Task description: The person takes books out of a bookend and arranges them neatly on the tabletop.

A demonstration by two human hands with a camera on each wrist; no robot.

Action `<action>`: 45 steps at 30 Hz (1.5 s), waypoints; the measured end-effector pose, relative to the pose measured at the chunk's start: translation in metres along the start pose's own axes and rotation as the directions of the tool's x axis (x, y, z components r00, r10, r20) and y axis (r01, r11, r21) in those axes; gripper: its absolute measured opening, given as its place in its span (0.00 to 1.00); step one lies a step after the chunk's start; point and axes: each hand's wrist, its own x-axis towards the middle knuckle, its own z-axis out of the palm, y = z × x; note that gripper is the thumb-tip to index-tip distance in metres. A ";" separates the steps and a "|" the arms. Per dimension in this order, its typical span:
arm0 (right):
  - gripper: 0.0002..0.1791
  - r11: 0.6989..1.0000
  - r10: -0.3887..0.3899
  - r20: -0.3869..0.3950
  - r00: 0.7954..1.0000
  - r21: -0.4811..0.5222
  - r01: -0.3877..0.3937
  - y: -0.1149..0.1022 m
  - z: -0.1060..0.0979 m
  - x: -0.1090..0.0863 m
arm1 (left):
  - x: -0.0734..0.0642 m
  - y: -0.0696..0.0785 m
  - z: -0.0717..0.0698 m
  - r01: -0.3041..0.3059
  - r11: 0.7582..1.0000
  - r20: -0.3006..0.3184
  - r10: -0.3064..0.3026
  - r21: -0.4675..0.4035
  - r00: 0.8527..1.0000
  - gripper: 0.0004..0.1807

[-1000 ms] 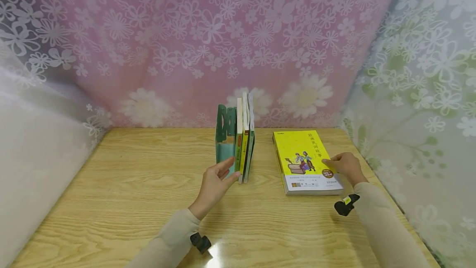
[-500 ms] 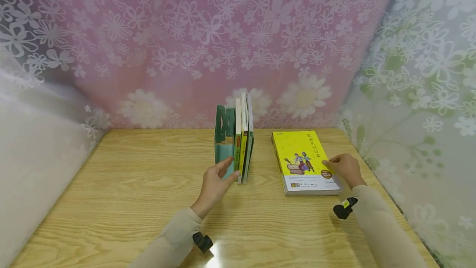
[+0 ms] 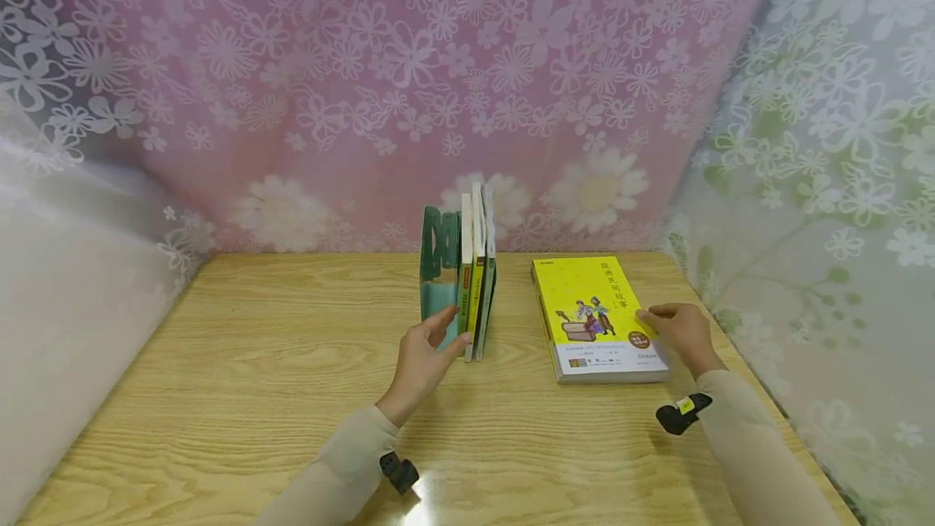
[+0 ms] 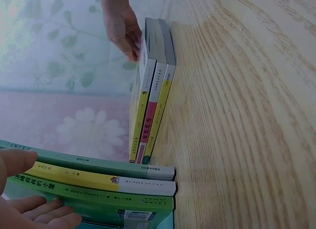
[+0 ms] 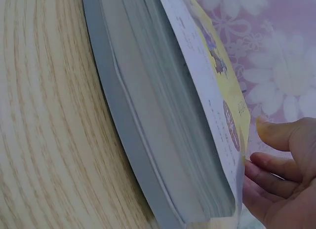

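Observation:
Several books stand upright with spines facing me: one with a green spine (image 4: 94, 202), one with a yellow spine (image 3: 477, 291) and one with a pale green spine (image 4: 98, 162). My left hand (image 3: 420, 360) is at their near end, thumb and fingers apart before the spines; whether it touches them I cannot tell. A green bookend (image 3: 438, 250) is on their left. To the right lies a stack of three books, topped by a yellow-covered book (image 3: 592, 291). My right hand (image 3: 681, 335) is beside its right edge, fingertips at the edge and thumb off the cover (image 5: 279, 172).
The wooden table (image 3: 292, 396) reaches back to a pink flowered curtain (image 3: 409, 88). A pale flowered curtain (image 3: 840, 226) runs along its right side, close to my right hand. Each sleeve carries a small black wrist camera (image 3: 398, 473).
My right hand has shifted slightly right, and its thumb has come away from the yellow cover. The left hand stays by the upright books. The view has drifted slightly.

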 end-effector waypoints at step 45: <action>0.31 0.833 -0.304 0.232 0.924 0.536 0.139 -0.054 0.057 -0.087 | 0.026 -0.012 0.021 0.004 0.994 -0.100 0.007 0.108 0.995 0.38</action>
